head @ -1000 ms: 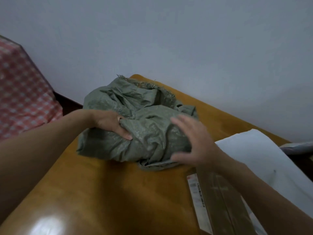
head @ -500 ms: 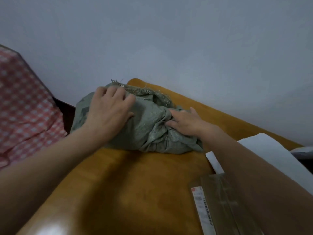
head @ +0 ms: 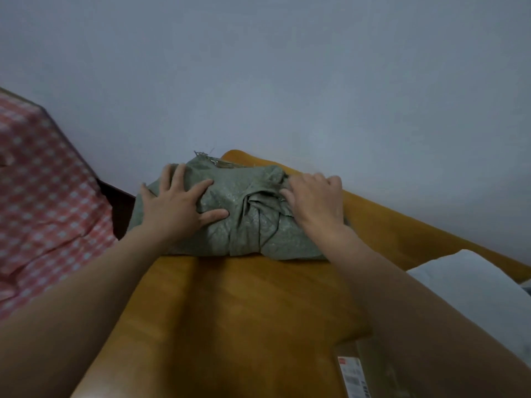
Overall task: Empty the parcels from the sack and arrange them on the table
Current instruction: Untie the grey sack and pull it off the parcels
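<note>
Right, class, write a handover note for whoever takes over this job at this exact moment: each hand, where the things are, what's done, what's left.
Left hand: open, pressing flat on the folded green sack at the far end of the table.
Right hand: on the sack's bunched right side, fingers bent; grip unclear.
Parcels: a white parcel at the right edge and a brown labelled parcel at the near right, both on the table.
Done: sack looks emptied and folded down.
Left: probably set the sack aside and tidy the two parcels.
</note>
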